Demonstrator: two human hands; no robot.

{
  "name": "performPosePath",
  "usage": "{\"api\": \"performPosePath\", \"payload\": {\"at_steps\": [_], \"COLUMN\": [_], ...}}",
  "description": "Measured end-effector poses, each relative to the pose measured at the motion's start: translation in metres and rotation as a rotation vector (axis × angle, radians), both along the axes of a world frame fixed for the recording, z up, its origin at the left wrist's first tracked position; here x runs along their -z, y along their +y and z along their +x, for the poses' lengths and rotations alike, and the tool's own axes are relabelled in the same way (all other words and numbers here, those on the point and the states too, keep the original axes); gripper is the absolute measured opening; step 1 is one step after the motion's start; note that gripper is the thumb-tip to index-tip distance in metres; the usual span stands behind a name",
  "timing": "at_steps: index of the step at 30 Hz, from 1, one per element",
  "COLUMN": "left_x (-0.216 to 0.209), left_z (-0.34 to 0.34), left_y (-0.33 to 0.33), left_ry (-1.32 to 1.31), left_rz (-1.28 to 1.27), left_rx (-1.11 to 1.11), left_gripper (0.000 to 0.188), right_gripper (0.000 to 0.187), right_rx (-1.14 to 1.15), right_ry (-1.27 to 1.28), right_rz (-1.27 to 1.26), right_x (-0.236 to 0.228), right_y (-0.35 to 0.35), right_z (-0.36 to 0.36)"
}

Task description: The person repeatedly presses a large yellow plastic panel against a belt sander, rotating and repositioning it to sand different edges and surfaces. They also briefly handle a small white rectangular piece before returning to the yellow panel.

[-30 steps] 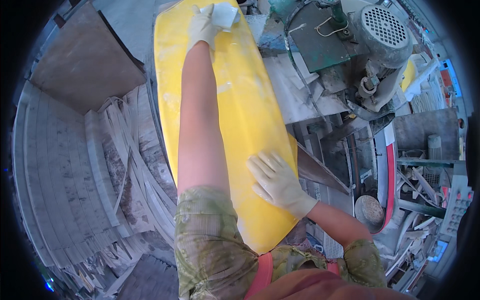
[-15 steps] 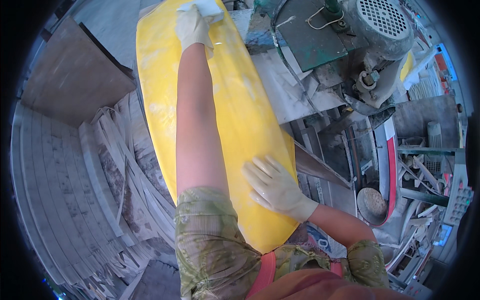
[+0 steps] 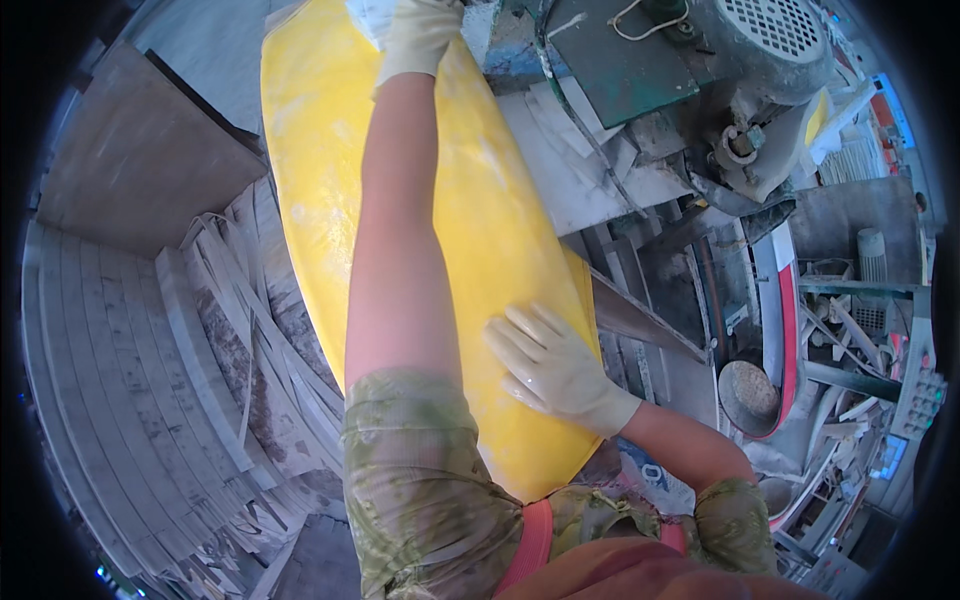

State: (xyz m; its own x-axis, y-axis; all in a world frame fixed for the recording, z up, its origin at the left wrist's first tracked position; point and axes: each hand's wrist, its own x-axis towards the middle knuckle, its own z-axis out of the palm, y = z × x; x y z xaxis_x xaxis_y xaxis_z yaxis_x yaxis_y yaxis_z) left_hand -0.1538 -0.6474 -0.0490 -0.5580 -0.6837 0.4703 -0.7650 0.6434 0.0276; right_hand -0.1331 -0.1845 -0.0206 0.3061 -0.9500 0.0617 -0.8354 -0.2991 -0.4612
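The fingers of my right hand [image 3: 560, 368] lie slightly spread, palm down on the yellow sheet [image 3: 318, 180], gripping nothing; my left hand [image 3: 418, 42] is stretched to its far end, fingers cut off by the upper edge of view, so I cannot tell whether they pinch the white piece [image 3: 368, 18] just beside the glove. The sheet runs from there back to my waist, under both arms. Its glossy patches could be wet; if they are, my right palm might skid, and with my left arm reaching this far I could tip forward. Were the white piece only loosely held, a slick glove could let it slip over the far end. Leaning too hard on one side might drag the sheet askew, its right edge catching on the brown panel [image 3: 648, 318] beside it. Farther out on the right, the green metal plate [image 3: 640, 85] and the motor [image 3: 775, 40] could knock an elbow swung wide, while the loose strips [image 3: 235, 290] on my left might snag a careless foot.
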Motion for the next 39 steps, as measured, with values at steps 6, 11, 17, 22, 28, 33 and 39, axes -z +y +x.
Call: {"api": "performPosePath", "payload": {"at_steps": [6,11,17,22,28,33,39], "left_x": [0.033,0.053,0.052,0.057,0.064,0.010,-0.020], "left_z": [-0.014,-0.021,-0.018,-0.020,-0.014,0.031,0.100], "left_y": [-0.026,-0.042,-0.042,-0.054,-0.062,-0.012,-0.011], "left_ry": [-0.037,-0.030,-0.043,-0.056,-0.089,0.080,0.667], "left_rz": [0.069,0.089,0.091,0.080,0.006,-0.380,0.425], "left_rx": [-0.004,0.003,0.022,0.036,0.073,0.249,-0.354], "left_gripper": [0.052,0.049,0.045,0.043,0.040,0.037,0.064], "right_gripper": [0.055,0.054,0.054,0.056,0.056,0.056,0.059], "right_rx": [0.003,0.001,-0.004,-0.004,0.000,-0.002,-0.019], "right_ry": [0.011,-0.002,-0.034,-0.019,-0.050,-0.050,-0.017], "right_rz": [-0.023,0.032,0.100,0.043,0.032,0.051,-0.023], "right_x": [0.000,-0.001,-0.006,-0.005,-0.002,0.000,0.005], "right_y": [-0.002,-0.004,-0.005,-0.003,0.001,0.005,0.007], "right_z": [0.000,-0.001,0.000,-0.001,-0.002,-0.001,0.000]}}
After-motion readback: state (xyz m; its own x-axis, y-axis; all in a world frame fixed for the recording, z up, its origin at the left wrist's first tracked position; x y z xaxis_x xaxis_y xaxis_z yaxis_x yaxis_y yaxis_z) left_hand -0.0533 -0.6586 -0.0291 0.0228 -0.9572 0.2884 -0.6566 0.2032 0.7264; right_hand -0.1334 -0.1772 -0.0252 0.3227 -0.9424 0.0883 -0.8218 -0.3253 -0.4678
